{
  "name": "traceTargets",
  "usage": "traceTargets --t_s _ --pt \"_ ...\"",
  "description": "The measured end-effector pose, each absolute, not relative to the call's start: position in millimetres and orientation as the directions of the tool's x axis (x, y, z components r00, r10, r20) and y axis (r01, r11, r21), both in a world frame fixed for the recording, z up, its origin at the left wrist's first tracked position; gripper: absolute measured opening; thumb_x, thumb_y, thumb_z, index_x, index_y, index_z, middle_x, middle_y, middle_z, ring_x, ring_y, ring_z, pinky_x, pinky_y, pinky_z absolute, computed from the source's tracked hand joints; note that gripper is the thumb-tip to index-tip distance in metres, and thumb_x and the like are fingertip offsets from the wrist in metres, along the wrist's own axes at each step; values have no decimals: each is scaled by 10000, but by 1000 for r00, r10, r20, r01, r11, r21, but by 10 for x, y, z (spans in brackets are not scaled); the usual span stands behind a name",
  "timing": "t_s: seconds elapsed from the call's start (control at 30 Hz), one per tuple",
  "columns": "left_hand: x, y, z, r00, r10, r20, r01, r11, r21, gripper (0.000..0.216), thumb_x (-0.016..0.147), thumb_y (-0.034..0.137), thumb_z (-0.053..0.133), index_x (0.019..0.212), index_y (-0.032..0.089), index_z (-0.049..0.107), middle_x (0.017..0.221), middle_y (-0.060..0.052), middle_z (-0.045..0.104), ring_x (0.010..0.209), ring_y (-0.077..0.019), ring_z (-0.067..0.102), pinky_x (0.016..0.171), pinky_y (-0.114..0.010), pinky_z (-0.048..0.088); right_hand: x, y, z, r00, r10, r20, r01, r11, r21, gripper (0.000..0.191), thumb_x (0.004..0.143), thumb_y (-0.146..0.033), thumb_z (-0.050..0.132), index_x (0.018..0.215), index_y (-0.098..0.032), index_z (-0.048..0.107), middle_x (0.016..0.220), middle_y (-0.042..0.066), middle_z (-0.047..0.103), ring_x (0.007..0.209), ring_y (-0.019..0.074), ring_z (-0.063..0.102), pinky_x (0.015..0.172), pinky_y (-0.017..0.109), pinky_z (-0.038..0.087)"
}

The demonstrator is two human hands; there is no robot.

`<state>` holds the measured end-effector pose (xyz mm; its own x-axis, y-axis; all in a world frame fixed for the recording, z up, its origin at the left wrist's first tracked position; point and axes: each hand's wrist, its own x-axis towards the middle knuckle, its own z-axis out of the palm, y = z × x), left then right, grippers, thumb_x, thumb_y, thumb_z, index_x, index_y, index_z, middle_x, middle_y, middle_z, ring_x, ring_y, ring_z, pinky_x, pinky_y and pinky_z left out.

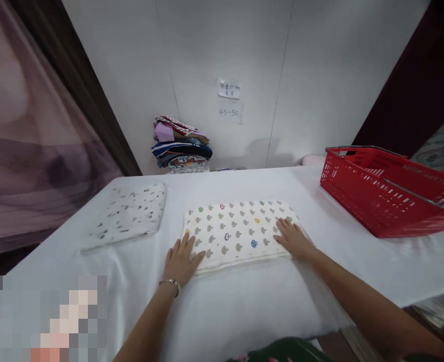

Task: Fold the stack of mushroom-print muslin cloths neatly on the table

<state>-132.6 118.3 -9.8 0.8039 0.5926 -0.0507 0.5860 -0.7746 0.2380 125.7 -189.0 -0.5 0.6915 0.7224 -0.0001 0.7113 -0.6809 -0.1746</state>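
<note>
In front of me a folded white cloth (240, 234) printed with grey and coloured mushrooms lies flat on the table. My left hand (182, 259) rests on its left edge with fingers spread, a bracelet around the wrist. On the right edge of the same cloth lies my right hand (292, 236), its fingers also apart and flat. Neither hand grips anything. Further left is a second folded white cloth (131, 213) with a small dark and grey print, apart from both hands.
A white sheet (244, 306) covers the table. At the right stands a red plastic basket (395, 201) with metal handles. Behind the far edge is a stack of folded fabrics (182, 146) against the wall. Handwritten paper notes (229, 89) hang there. A sheer curtain (37, 125) borders the left.
</note>
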Motion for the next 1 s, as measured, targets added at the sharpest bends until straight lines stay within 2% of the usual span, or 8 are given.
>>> traceTargets --t_s 0.1,0.2,0.27,0.37,0.47,0.63,0.77,1.0 --pt "-1373 1216 -18 805 584 -108 591 -768 247 635 847 564 337 1413 278 305 1531 -15 121 1387 -282 164 1102 -488 191 1287 -1944 -93 710 701 -71 684 -709 -170 623 892 -541 274 1403 -189 329 1507 97 205 1389 264 141 1093 491 179" --pt "-1254 1250 175 773 610 -174 634 -746 202 605 827 574 382 1359 287 400 1506 -32 229 1377 -313 185 1077 -541 208 1315 -1902 -58 699 713 -43 699 -695 -166 614 893 -545 276 1398 -201 344 1505 102 209 1389 274 135 1093 502 162" --pt "-1014 1246 335 762 635 -126 647 -747 152 613 827 592 376 1336 255 436 1483 -61 291 1385 -315 154 1086 -556 167 1330 -1715 28 658 753 0 741 -647 -179 626 898 -546 263 1412 -193 323 1512 103 181 1394 268 108 1103 492 128" --pt "-474 1226 493 856 516 16 510 -849 137 660 849 621 307 1371 228 392 1505 -62 231 1399 -277 105 1119 -505 90 1327 -1186 179 553 832 33 814 -532 -232 681 897 -579 227 1440 -169 264 1521 96 142 1402 237 65 1119 456 75" --pt "9 1299 442 918 394 39 388 -915 111 685 855 634 260 1403 232 343 1519 -41 185 1404 -269 77 1125 -498 43 1319 -587 241 434 900 49 870 -404 -283 725 884 -618 217 1449 -166 237 1525 80 127 1404 219 47 1122 438 42" --pt "177 1630 91 820 557 -133 571 -812 117 782 830 676 188 1448 199 241 1526 -57 143 1404 -274 69 1128 -487 48 1415 -136 14 453 892 4 858 -435 -274 716 891 -600 186 1435 -143 274 1513 103 179 1397 256 90 1107 477 49" --pt "110 1745 -51 815 569 -114 580 -802 142 799 817 691 190 1453 209 224 1526 -45 141 1404 -265 74 1132 -471 42 1467 -130 -143 460 888 29 862 -438 -257 726 886 -610 167 1433 -147 278 1514 101 179 1397 259 83 1107 476 37" --pt "149 1750 -87 816 573 -75 578 -804 139 785 815 687 205 1441 217 260 1519 -51 174 1401 -272 97 1130 -477 56 1634 -301 60 490 871 -29 819 -471 -326 743 875 -644 159 1436 -170 268 1525 92 135 1400 247 63 1103 464 56"
